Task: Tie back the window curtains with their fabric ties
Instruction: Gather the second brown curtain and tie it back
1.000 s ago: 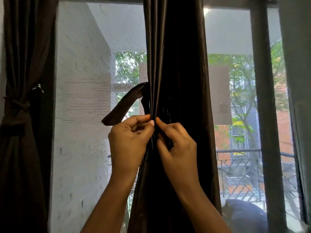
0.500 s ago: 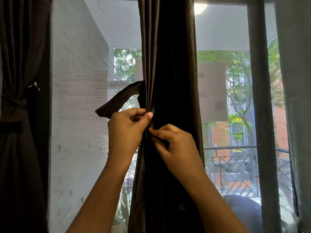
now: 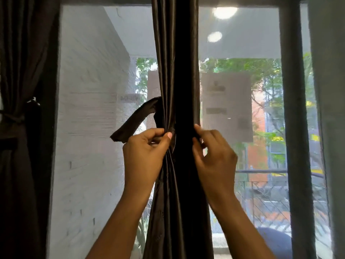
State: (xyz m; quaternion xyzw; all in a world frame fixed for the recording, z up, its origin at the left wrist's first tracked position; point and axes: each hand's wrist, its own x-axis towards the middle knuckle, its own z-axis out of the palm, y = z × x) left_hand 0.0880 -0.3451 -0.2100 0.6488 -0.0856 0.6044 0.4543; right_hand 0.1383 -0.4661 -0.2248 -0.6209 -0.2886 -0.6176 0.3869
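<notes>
bunching the centre curtain [image 3: 179, 71] at mid-window, left hand [image 3: 143, 154] pinching its left folds beside the loose fabric tie [image 3: 134, 122], right hand [image 3: 214, 152] curled on the right edge, likely narrowing it so the tie wraps round.

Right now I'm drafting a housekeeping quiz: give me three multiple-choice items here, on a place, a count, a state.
1. On which side of the glossy dark brown middle curtain does the loose dark fabric tie strip stick out? A left; B right; C underneath.
2. How many round bright light spots show near the window's top? A none; B two; C five.
3. The dark gathered far-left curtain is: A on the floor; B taken down; C cinched by a tie.
1 A, it juts out by the left hand; 2 B, two glow there; 3 C, a band pinches its middle.
</notes>
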